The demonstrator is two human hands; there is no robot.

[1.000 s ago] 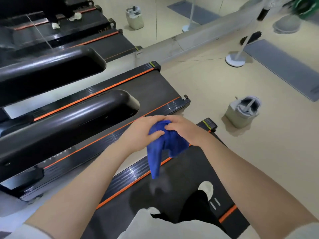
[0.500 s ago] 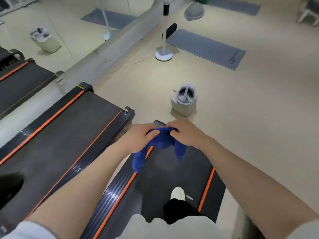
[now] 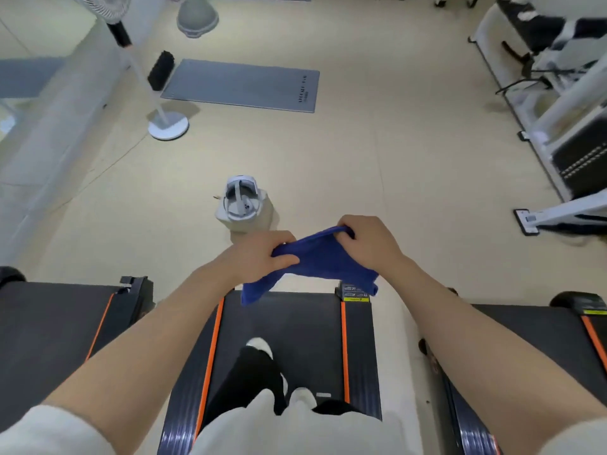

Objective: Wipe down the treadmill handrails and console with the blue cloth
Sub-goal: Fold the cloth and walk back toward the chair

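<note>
I hold the blue cloth [image 3: 320, 261] stretched between both hands in front of me. My left hand [image 3: 259, 256] grips its left end, with a corner hanging down below. My right hand [image 3: 369, 243] grips the upper right end, fingers curled over the edge. I stand on the black belt of a treadmill [image 3: 295, 326] with orange side stripes, facing its rear end. No handrail or console is in view.
Another treadmill deck [image 3: 56, 320] lies to the left and a third [image 3: 558, 339] to the right. On the beige floor ahead sit a headset on a white stand [image 3: 241, 205], a fan base [image 3: 168, 126], a grey mat [image 3: 241, 85] and white gym equipment [image 3: 558, 103].
My view has swung right, away from the black handrails, toward the open floor. My hands have pulled apart and spread the bunched cloth wider.
</note>
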